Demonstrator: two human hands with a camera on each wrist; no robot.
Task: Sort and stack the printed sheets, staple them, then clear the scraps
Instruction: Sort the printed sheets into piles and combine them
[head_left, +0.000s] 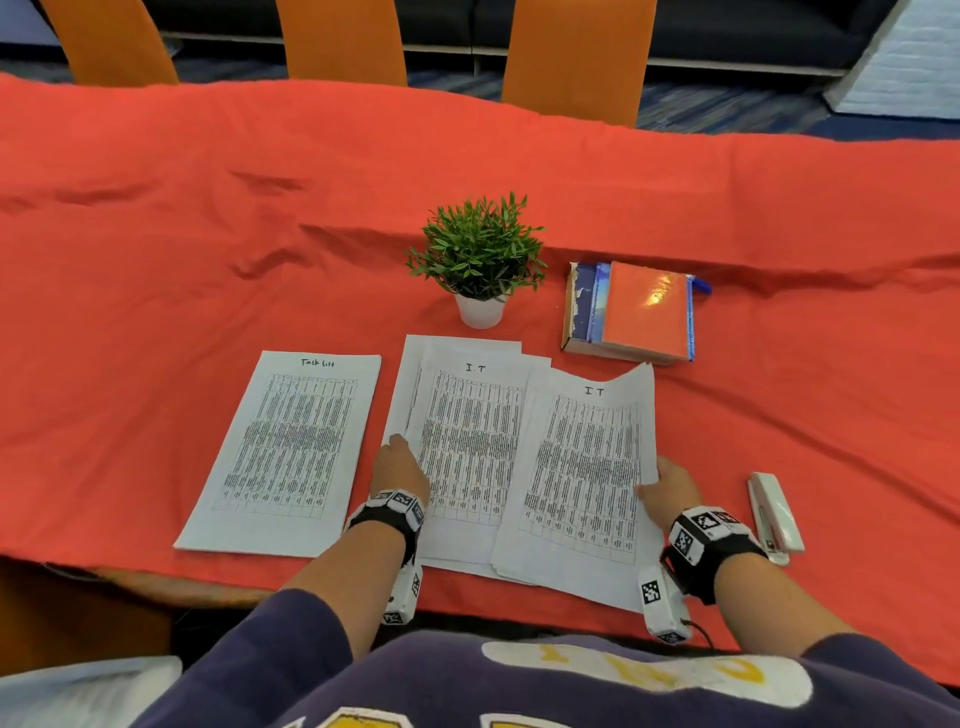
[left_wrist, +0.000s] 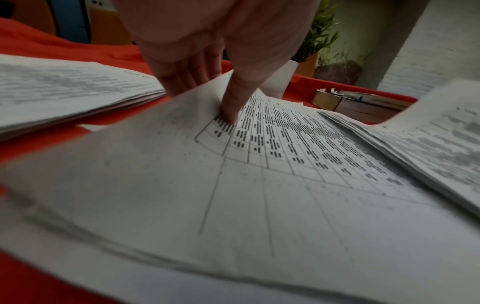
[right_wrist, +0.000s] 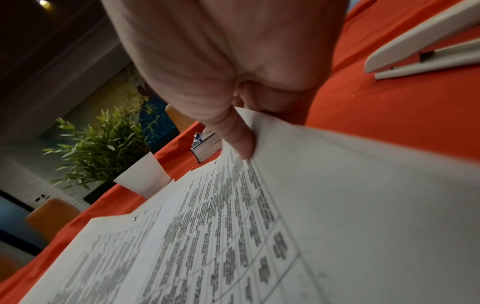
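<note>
Printed sheets lie in three groups in the lower centre of the head view: a "Task list" stack (head_left: 283, 452) at left, lying apart; a middle "I.T" pile (head_left: 465, 441); a right "I T" pile (head_left: 587, 473) overlapping the middle pile's right edge, its top right corner curled upward.

Left hand (head_left: 399, 470) sits at the middle pile's left edge; in the left wrist view its thumb (left_wrist: 232, 102) presses down on the top sheet while the fingers go under the paper edge, so the hand pinches that pile's edge; fingertips hidden beneath the paper. Right hand (head_left: 670, 486) is at the right pile's right edge; right wrist view shows its thumb (right_wrist: 237, 139) on top and curled fingers below, grasping the sheets, which are lifted off the cloth at that side. Both forearms reach up from the bottom of the frame, wrists carrying marker-covered bands.

Table text on all sheets is too blurred to read; near corners of the piles overhang the table edge.

White stapler (head_left: 774, 517) lies right of the right hand, untouched. Above the sheets stand a small potted plant (head_left: 478, 260) and a stack of books (head_left: 631, 314), an orange cover on top. Surface is a wrinkled red cloth (head_left: 208, 234); orange chair backs (head_left: 340, 39) line the top of the frame.
</note>
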